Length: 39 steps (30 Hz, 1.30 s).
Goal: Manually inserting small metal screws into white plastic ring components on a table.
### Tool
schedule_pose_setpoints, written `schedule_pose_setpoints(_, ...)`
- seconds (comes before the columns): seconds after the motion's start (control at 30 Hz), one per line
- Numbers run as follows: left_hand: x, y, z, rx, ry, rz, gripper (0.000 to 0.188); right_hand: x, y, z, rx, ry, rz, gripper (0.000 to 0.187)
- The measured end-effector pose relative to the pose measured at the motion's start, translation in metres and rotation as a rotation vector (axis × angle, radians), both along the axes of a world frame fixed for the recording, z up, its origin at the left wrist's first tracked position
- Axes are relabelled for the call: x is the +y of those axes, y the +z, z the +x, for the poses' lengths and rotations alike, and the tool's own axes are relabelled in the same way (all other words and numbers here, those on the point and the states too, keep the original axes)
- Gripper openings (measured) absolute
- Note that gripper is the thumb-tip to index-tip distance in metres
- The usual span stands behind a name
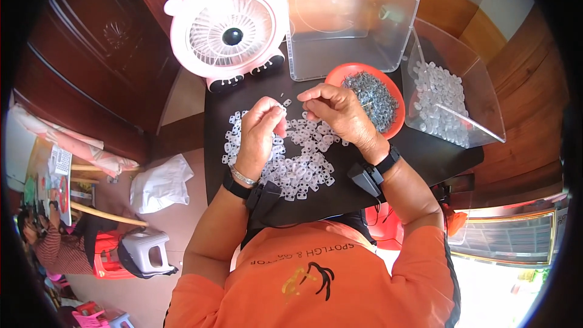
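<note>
Over a dark table (425,167) both my hands are raised. My left hand (261,130) is closed, thumb against the curled fingers, with a bit of a small white plastic piece (283,109) showing at the fingertips. Facing it, my right hand (340,112) has its index finger stretched toward the left hand and its other fingers curled in; what they hold, if anything, is too small to make out. Beneath and around the hands lies a spread of small white plastic pieces with holes (297,173). Beside my right hand, an orange-red dish (398,94) holds many small grey metal parts (370,94).
A pink and white fan (228,36) stands at the back left. Beside it a clear plastic bin (355,42) stands on its side. Another clear bin (486,106) at right holds round white pieces (440,94). On the left floor are a white bag (161,185) and a grey stool (146,252).
</note>
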<state>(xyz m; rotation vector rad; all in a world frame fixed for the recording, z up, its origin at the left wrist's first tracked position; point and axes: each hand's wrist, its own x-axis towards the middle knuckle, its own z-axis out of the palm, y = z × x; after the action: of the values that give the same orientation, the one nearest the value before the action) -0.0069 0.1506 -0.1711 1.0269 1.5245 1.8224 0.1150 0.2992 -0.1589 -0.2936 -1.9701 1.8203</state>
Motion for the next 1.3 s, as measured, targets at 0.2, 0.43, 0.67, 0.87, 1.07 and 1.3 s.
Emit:
schedule_pose_setpoints(0.2,0.001,-0.001,0.009,0.105,-0.021,-0.003,0.020,0.004,0.001,0.002,-0.006,0.068,-0.190,0.015)
schedule_pose_setpoints(0.43,0.001,-0.003,0.011,0.201,-0.022,-0.029,0.020,0.000,-0.001,0.003,-0.003,0.073,-0.174,0.018)
schedule_pose_setpoints(0.67,0.002,-0.008,0.015,0.222,0.020,-0.029,0.013,-0.006,-0.013,-0.001,0.036,0.103,-0.145,0.018)
schedule_pose_setpoints(0.87,0.001,-0.007,0.015,0.226,0.020,-0.046,0.013,-0.006,-0.001,0.004,-0.031,0.107,-0.159,0.017)
schedule_pose_setpoints(1.07,0.000,-0.003,0.016,0.252,0.015,-0.087,0.014,-0.004,-0.011,-0.001,-0.024,0.141,-0.079,0.018)
schedule_pose_setpoints(1.3,0.001,-0.005,0.016,0.242,-0.002,-0.087,0.015,-0.003,-0.012,0.000,-0.041,0.124,-0.086,0.018)
